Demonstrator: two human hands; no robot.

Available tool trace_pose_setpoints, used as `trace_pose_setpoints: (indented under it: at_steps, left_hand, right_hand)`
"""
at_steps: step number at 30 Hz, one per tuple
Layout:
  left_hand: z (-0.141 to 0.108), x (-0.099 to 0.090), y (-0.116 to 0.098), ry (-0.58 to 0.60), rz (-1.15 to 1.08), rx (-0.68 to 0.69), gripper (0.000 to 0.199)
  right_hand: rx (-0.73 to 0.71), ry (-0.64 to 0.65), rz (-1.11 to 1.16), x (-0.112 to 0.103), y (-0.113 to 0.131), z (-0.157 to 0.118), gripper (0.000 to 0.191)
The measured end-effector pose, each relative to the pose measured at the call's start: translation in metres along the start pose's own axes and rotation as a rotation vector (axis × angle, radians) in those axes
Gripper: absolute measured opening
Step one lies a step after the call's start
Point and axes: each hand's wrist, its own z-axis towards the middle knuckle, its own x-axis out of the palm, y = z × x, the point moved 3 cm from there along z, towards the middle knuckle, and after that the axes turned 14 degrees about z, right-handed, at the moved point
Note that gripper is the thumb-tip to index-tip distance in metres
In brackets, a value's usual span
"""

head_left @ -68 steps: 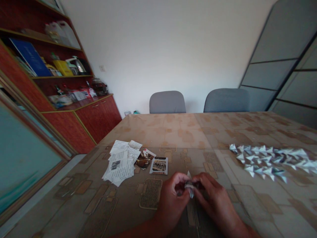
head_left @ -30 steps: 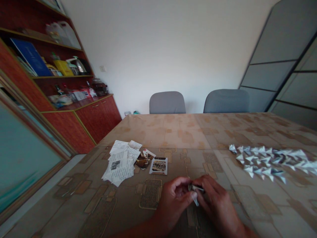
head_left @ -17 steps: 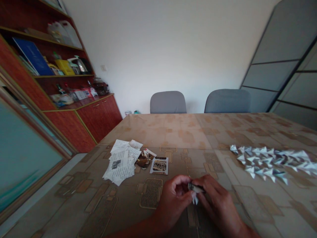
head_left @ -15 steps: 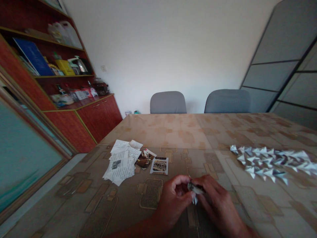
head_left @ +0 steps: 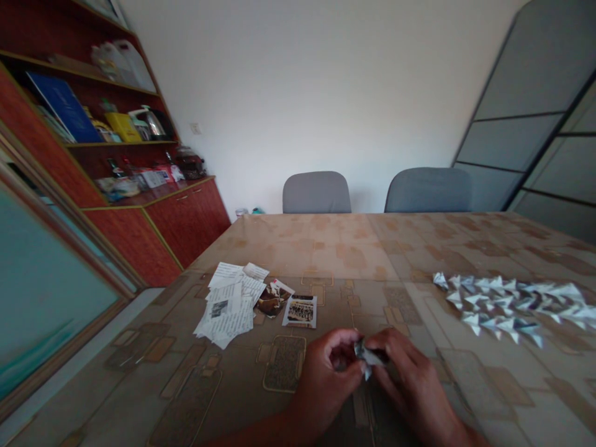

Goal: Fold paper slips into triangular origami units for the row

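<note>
Between my two hands, just above the near part of the table, is a small folded piece of printed paper (head_left: 369,356). My left hand (head_left: 323,372) pinches its left side between thumb and fingertips. On the other side, my right hand (head_left: 410,375) grips it with fingers bent, hiding part of the folds. Left of the hands lies a loose pile of printed paper pieces (head_left: 231,307), with a brown picture piece (head_left: 272,300) beside it and a cut photo piece (head_left: 300,311) nearest my left hand. Several pointed folded paper shapes (head_left: 507,298) stand in rows at the right.
The table (head_left: 335,242) has a patterned brown cover. Two grey chairs (head_left: 316,192) stand at its far edge, before a white wall. A reddish wooden cabinet (head_left: 181,217) with bottles, a kettle (head_left: 153,122) and boxes is at the left. Grey panels (head_left: 516,87) rise at the right.
My right fingers have shifted slightly on the folded paper, and it has turned a little, showing more of its pale side. The paper pile and the rows of folded shapes stay put.
</note>
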Motion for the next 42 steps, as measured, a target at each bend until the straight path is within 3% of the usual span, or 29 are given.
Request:
trace_pose_setpoints:
  at_steps: [7,18,22,29,42]
  left_hand:
    - [0.001,-0.001,-0.006,0.014,-0.113,-0.02,0.022]
    - [-0.001,0.002,-0.002,0.039,-0.061,-0.011,0.021]
    - [0.0,-0.001,-0.004,0.021,-0.137,-0.033,0.024]
    - [0.001,-0.005,-0.01,0.001,-0.185,-0.161,0.031]
    - [0.001,-0.003,0.0,0.053,-0.158,-0.06,0.026]
  right_hand:
    - [0.047,0.018,0.097,-0.004,0.008,0.004,0.021]
    - [0.05,-0.031,0.061,0.0,0.002,-0.001,0.017]
    - [0.106,0.01,0.184,-0.002,0.006,0.003,0.013]
    - [0.37,-0.072,0.466,-0.002,-0.006,0.002,0.015]
    - [0.427,-0.083,0.694,0.007,-0.011,0.001,0.016]
